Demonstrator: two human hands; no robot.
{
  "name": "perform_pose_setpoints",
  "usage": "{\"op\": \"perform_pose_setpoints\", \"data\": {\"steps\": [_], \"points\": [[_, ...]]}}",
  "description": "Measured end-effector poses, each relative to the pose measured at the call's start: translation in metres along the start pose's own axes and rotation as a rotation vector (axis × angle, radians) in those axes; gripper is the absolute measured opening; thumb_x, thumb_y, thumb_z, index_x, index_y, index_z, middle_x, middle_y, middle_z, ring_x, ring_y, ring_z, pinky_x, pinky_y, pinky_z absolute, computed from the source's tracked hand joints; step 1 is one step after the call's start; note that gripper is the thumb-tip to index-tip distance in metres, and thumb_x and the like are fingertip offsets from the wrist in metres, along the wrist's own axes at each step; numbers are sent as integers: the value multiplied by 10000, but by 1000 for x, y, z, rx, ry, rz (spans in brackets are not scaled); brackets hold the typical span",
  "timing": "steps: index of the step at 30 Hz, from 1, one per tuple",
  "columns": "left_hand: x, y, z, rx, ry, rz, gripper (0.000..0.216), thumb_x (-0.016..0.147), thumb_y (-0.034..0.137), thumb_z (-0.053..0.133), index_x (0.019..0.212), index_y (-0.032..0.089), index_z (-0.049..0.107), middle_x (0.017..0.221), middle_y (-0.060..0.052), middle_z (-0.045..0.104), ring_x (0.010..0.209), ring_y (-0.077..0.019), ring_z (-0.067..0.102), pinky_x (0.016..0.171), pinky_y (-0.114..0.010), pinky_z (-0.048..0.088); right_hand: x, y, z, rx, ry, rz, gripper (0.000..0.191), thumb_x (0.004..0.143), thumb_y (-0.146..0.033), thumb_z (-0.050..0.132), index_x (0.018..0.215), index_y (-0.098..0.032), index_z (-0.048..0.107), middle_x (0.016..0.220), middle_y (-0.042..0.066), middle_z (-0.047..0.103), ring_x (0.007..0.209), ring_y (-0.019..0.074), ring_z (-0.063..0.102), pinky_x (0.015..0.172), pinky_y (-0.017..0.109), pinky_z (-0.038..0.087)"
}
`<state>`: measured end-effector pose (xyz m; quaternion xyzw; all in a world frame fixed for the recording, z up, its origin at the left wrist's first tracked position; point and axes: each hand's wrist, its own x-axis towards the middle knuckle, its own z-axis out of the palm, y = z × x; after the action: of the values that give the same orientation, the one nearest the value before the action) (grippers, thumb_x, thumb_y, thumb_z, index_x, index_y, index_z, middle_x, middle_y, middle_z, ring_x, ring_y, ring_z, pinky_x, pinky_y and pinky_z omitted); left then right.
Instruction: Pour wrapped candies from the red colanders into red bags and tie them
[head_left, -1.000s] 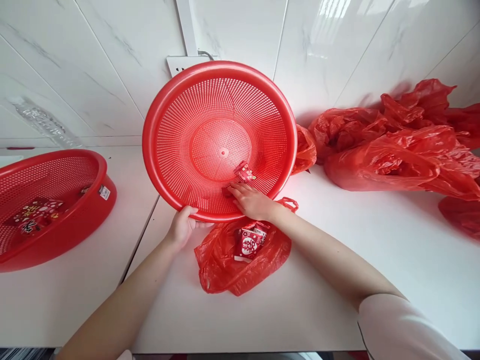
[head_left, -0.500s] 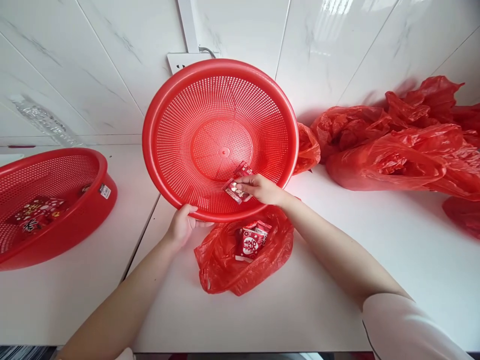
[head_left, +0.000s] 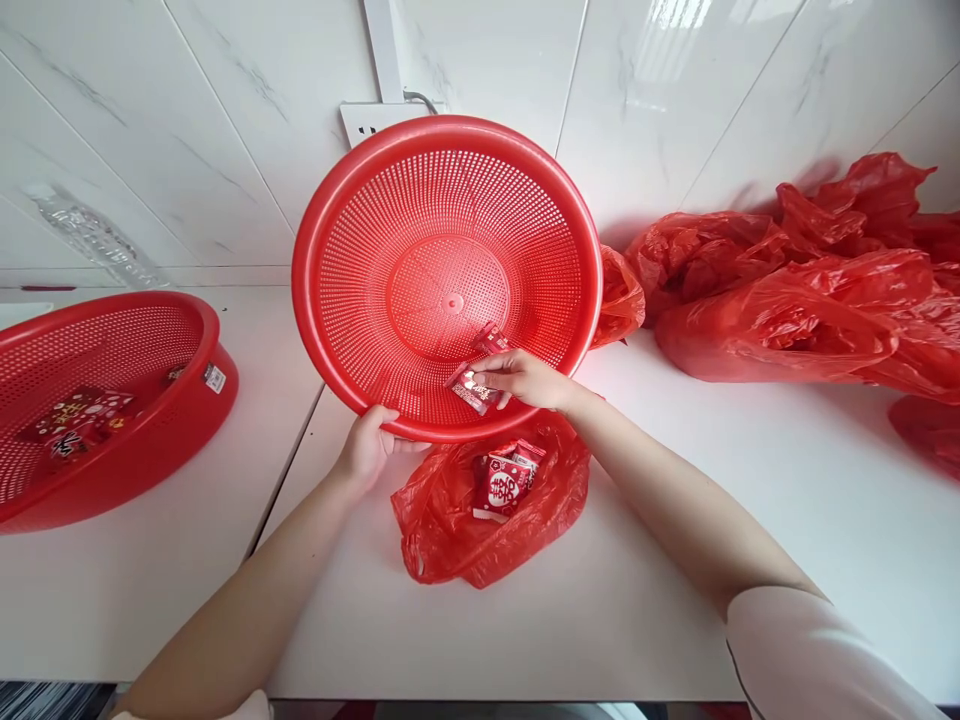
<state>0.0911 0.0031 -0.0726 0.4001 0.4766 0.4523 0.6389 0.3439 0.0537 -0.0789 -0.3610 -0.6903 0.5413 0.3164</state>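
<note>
My left hand (head_left: 369, 450) grips the lower rim of a round red perforated basket (head_left: 420, 230), tilted up so that its inside faces me. Inside the basket, near the lower rim, my right hand (head_left: 527, 379) pinches a small red sweet packet (head_left: 469, 386). Just above it another red packet (head_left: 491, 339) lies against the basket wall. Below the basket an open red plastic bag (head_left: 465, 530) lies on the white counter (head_left: 600, 600), with red packets (head_left: 504, 483) inside it.
A second red perforated basket (head_left: 150, 400) holding a few red packets stands on the counter at the left. A heap of red plastic bags (head_left: 795, 290) lies at the back right against the white tiled wall. A white wall socket (head_left: 360, 118) shows behind the basket's rim.
My right hand, flat on the basket's lower wall a second ago, has closed on a red packet and lifted it slightly. The left hand and the basket have stayed almost still.
</note>
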Motion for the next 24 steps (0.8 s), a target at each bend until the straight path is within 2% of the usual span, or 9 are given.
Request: {"op": "perform_pose_setpoints", "data": {"steps": [7,10,12,14,16,18,19,22,24], "points": [[-1,1,1,11,-1,-5,160,744,256,545,788,122,620,901,-102,654,950,-307,635,678,-442,605,-1,-4,0,26,-7,-38,355,848,-386,625,1134,-184,683,969,46,711,729,115,639,638,235,551],[-1,2,2,-2,-2,-7,173,741,250,543,828,128,630,927,-102,661,946,-306,638,665,-432,603,-7,-20,4,27,-138,-106,333,845,-379,634,1100,-170,680,1009,51,710,852,143,663,779,281,551],[-1,3,1,-14,-11,-16,205,745,262,533,859,130,642,994,-114,668,935,-299,642,661,-427,600,-10,-30,7,-74,-234,-165,309,868,-381,603,1069,-163,688,1018,55,711,925,160,661,859,306,527],[0,3,1,-21,-14,-19,217,750,279,523,853,130,644,1049,-124,666,920,-292,645,663,-424,597,-12,-35,8,-262,-138,-223,289,908,-371,543,1035,-156,690,995,61,710,923,167,657,886,325,510],[0,2,1,-20,-8,-9,199,751,285,525,814,128,630,1057,-127,664,919,-291,646,674,-426,594,-12,-31,9,-520,120,-259,283,932,-329,495,1067,-147,666,1079,97,682,999,193,632,946,362,476],[-1,1,2,-19,-10,-1,178,747,280,540,798,126,613,1052,-125,662,945,-300,642,697,-440,591,-9,-21,10,-803,294,-208,353,926,-320,499,1215,-144,596,1330,156,549,1229,265,508,1056,452,382],[-1,0,2,-14,-12,0,176,743,277,548,806,125,610,1050,-125,660,956,-306,640,707,-449,590,-8,-15,11,-922,304,-138,442,916,-348,516,1309,-147,532,1451,175,426,1341,311,389,1096,510,315],[-4,-1,5,20,-11,10,210,726,268,572,867,119,616,1046,-125,654,955,-315,639,705,-472,591,-7,-3,17,-1124,182,83,697,890,-494,527,1468,-150,344,1584,192,125,1449,402,102,1119,614,175],[-5,-1,7,28,-1,17,234,720,269,576,888,112,619,1021,-126,653,928,-312,644,693,-477,592,-9,-3,19,-1160,120,93,666,907,-502,492,1450,-133,378,1572,210,158,1432,408,167,1111,585,218]]}}
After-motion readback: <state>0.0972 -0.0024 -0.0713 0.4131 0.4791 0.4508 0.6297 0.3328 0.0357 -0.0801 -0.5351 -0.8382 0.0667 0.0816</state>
